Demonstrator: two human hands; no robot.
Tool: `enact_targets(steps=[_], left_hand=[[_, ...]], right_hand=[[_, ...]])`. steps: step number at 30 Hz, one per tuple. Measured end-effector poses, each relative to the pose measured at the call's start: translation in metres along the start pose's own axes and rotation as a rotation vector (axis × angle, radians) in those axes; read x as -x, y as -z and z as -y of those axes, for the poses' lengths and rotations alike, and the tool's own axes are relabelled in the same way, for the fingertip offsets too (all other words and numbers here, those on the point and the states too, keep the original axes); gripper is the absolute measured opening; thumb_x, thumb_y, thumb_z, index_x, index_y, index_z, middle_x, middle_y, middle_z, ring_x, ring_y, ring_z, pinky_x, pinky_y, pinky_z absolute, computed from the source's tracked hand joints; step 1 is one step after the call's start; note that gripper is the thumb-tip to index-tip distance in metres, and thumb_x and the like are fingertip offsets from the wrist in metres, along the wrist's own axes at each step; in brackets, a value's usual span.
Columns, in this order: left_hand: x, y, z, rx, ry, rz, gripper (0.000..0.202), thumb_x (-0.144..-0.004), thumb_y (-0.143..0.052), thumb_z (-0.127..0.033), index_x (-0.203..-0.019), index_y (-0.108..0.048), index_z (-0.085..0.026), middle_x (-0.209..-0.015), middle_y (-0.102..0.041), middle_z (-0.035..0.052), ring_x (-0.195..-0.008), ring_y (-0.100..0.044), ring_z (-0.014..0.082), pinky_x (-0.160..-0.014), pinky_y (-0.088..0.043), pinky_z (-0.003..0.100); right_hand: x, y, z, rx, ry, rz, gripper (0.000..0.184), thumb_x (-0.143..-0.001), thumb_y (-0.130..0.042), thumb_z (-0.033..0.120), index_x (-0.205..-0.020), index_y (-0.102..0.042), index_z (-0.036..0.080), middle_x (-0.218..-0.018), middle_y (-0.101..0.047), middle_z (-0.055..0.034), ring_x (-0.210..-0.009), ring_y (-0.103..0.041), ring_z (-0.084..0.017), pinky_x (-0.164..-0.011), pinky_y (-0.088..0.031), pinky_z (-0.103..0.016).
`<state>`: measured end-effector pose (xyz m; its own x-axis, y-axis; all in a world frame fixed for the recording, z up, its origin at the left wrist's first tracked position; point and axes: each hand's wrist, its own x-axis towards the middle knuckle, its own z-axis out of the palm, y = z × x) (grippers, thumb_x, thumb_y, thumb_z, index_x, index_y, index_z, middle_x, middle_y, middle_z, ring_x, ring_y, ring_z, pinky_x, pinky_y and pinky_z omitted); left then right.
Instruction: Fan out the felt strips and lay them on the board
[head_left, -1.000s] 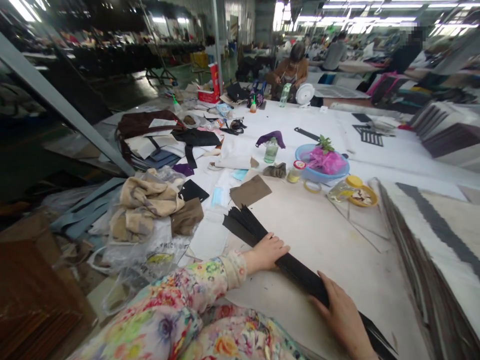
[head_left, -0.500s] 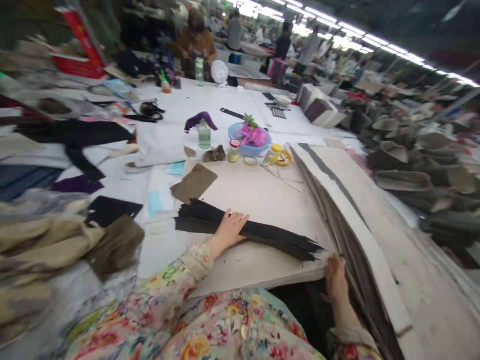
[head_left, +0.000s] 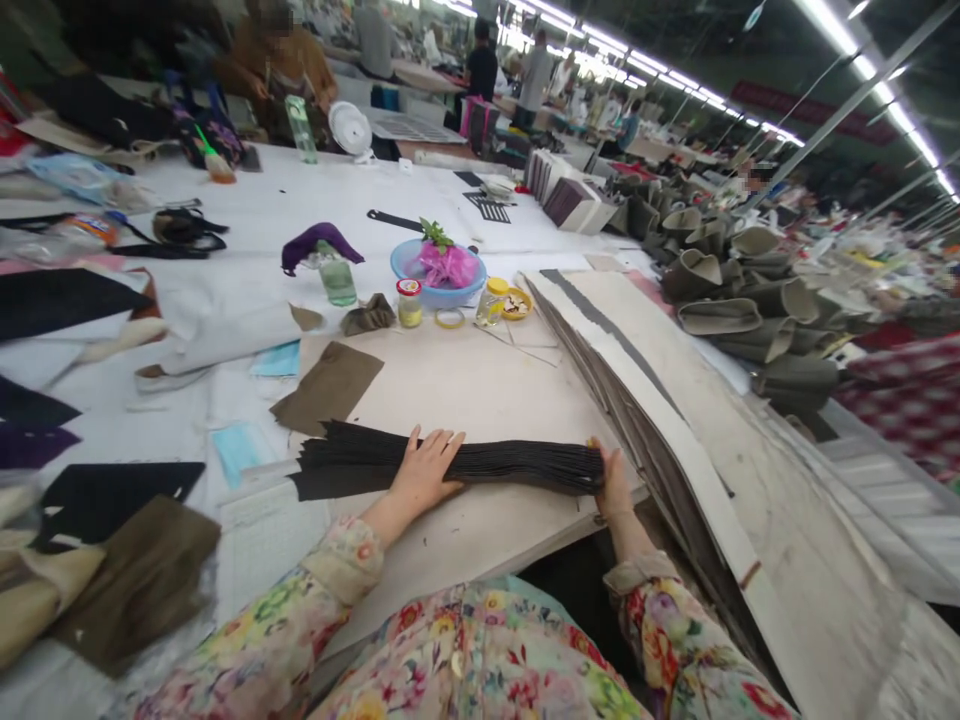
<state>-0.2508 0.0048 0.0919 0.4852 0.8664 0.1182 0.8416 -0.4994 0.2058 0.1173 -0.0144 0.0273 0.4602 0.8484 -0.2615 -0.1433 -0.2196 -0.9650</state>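
A fanned stack of black fabric strips [head_left: 517,464] lies across the pale board [head_left: 465,375] in front of me. My left hand [head_left: 426,470] grips it left of the middle, fingers over the far side and thumb along the near side. At the stack's right end, my right hand [head_left: 615,484] is closed round the tips, which line up fairly evenly there. The left end spreads loosely. Beyond that end rests a brown fabric piece [head_left: 330,386], apart from the stack.
Layered brown fabric [head_left: 652,450] under a white strip runs along the right. Behind the stack stand a blue basin [head_left: 405,262], a red-lidded jar [head_left: 409,303] and a yellow-lidded jar [head_left: 492,302]. Fabric scraps [head_left: 142,570] cover the left. A person [head_left: 277,70] sits across the table.
My right hand has moved from beside the board's edge onto the stack's right end. The strip tips there are more even. My view has turned to the right.
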Motion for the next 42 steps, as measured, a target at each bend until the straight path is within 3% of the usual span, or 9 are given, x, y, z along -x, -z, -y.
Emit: enact_targets(steps=[5,9,12,15,19,23,29,36,42], left_hand=[[0.002,0.001,-0.004,-0.028,0.002,0.004,0.071,-0.073,-0.056,-0.049,-0.133,-0.030,-0.021,-0.130,-0.043,0.0102,-0.121,-0.035,0.0247,-0.106,-0.002,0.047],[0.001,0.001,-0.010,-0.049,0.017,-0.013,0.072,-0.072,-0.057,-0.050,-0.131,-0.031,-0.019,-0.127,-0.045,0.0103,-0.119,-0.036,0.0239,-0.106,-0.002,0.046],[-0.001,-0.001,-0.015,-0.062,0.041,-0.020,0.071,-0.071,-0.059,-0.048,-0.130,-0.031,-0.019,-0.120,-0.050,0.0092,-0.113,-0.041,0.0231,-0.105,-0.003,0.045],[-0.004,-0.004,-0.018,-0.083,0.077,-0.010,0.068,-0.070,-0.061,-0.046,-0.128,-0.034,-0.020,-0.110,-0.054,0.0076,-0.105,-0.045,0.0226,-0.104,-0.009,0.046],[-0.008,-0.007,-0.019,-0.107,0.076,0.024,0.056,-0.069,-0.062,-0.045,-0.116,-0.045,-0.020,-0.104,-0.054,0.0065,-0.102,-0.046,0.0219,-0.102,-0.015,0.044],[-0.013,0.003,-0.024,-0.121,0.074,0.044,0.045,-0.071,-0.062,-0.039,-0.108,-0.049,-0.019,-0.102,-0.055,0.0059,-0.101,-0.047,0.0208,-0.102,-0.016,0.043],[-0.031,0.024,-0.062,-0.123,0.041,-0.028,0.044,-0.073,-0.059,-0.036,-0.112,-0.046,-0.021,-0.107,-0.053,0.0056,-0.105,-0.044,0.0204,-0.103,-0.012,0.043],[-0.048,-0.017,-0.083,-0.180,0.137,0.022,0.045,-0.070,-0.061,-0.029,-0.112,-0.047,-0.020,-0.106,-0.053,0.0069,-0.104,-0.044,0.0214,-0.101,-0.017,0.044],[-0.045,-0.023,-0.080,-0.198,0.095,0.020,0.051,-0.068,-0.063,-0.033,-0.113,-0.045,-0.019,-0.104,-0.054,0.0073,-0.102,-0.045,0.0217,-0.101,-0.019,0.046]], right_hand=[[-0.001,-0.003,0.013,0.039,0.010,0.032,0.080,-0.074,-0.003,0.072,-0.134,-0.026,0.025,-0.141,-0.030,-0.0045,-0.129,-0.026,-0.017,-0.105,-0.022,-0.039],[-0.003,-0.004,0.012,0.161,0.007,0.184,0.071,-0.076,-0.022,0.070,-0.125,-0.044,0.024,-0.130,-0.047,-0.0051,-0.124,-0.036,-0.020,-0.104,-0.025,-0.038],[-0.007,-0.004,0.028,0.261,0.064,0.210,0.068,-0.077,-0.029,0.066,-0.128,-0.039,0.022,-0.136,-0.038,-0.0054,-0.127,-0.030,-0.020,-0.105,-0.021,-0.040],[-0.007,-0.020,0.057,0.518,0.353,0.327,0.068,-0.075,-0.042,0.061,-0.129,-0.037,0.019,-0.138,-0.034,-0.0083,-0.128,-0.027,-0.020,-0.107,-0.017,-0.039],[0.012,-0.078,0.075,1.012,0.908,0.758,0.076,-0.072,-0.051,0.057,-0.132,-0.030,0.015,-0.134,-0.039,-0.0151,-0.124,-0.032,-0.025,-0.103,-0.025,-0.043],[0.032,-0.117,0.071,1.335,0.975,0.920,0.067,-0.073,-0.056,0.045,-0.128,-0.034,0.012,-0.113,-0.054,-0.0158,-0.106,-0.049,-0.025,-0.088,-0.037,-0.038],[0.023,-0.080,0.089,1.356,1.144,0.827,0.050,-0.077,-0.054,0.037,-0.119,-0.038,0.015,-0.094,-0.057,-0.0096,-0.087,-0.052,-0.023,-0.074,-0.038,-0.032],[0.005,-0.059,0.046,1.432,1.119,0.731,0.049,-0.079,-0.051,0.038,-0.119,-0.037,0.014,-0.093,-0.056,-0.0106,-0.083,-0.054,-0.023,-0.070,-0.040,-0.031],[-0.003,-0.059,0.034,1.378,1.115,0.807,0.049,-0.081,-0.044,0.042,-0.120,-0.035,0.012,-0.093,-0.056,-0.0108,-0.086,-0.056,-0.023,-0.073,-0.042,-0.032]])
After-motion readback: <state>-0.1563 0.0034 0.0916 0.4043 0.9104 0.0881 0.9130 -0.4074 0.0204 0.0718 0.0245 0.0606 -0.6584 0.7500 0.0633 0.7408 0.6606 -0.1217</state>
